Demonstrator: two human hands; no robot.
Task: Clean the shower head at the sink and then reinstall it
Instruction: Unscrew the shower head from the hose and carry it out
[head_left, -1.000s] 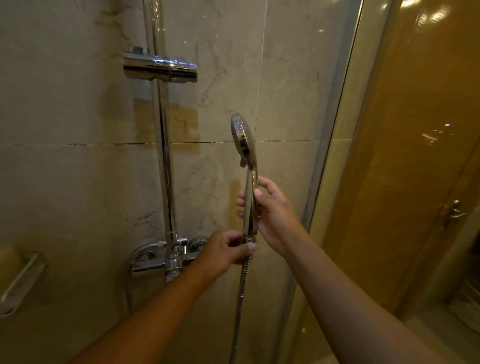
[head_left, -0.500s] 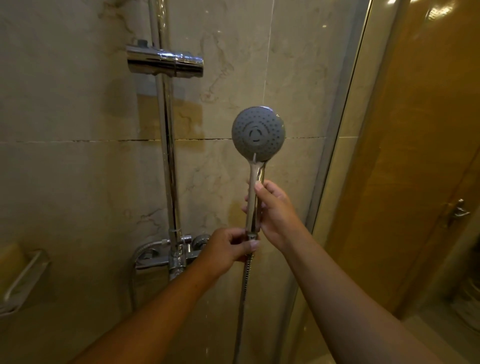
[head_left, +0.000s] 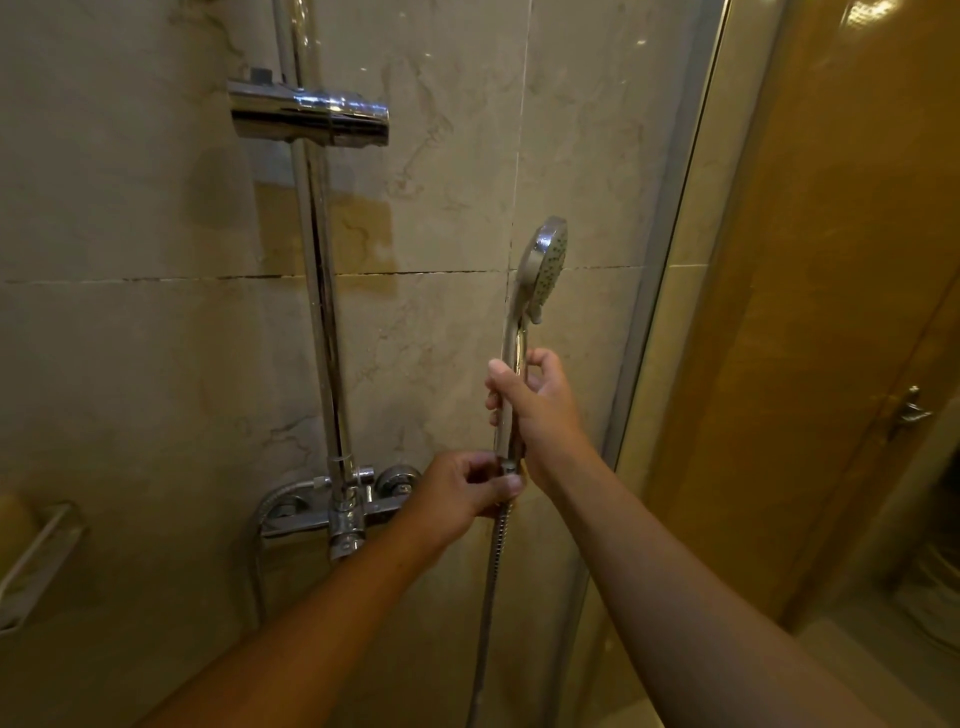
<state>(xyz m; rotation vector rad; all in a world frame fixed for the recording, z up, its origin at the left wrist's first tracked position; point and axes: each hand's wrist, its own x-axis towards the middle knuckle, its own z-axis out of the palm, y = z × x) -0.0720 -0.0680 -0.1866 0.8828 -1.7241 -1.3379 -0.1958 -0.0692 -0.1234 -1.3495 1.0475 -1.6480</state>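
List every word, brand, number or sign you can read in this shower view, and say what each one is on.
None can be read.
Round grey-faced chrome shower head: only spray holes, no lettering visible.
Chrome slider bracket on the vertical chrome rail: only reflections, no marking legible.
Chrome mixer tap on the wall: any marks too small and dim to tell.

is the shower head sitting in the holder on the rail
No, the shower head is held in the right hand, apart from the empty holder.

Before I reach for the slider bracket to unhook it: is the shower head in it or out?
Out. The bracket is empty; the right hand holds the shower head upright beside the rail.
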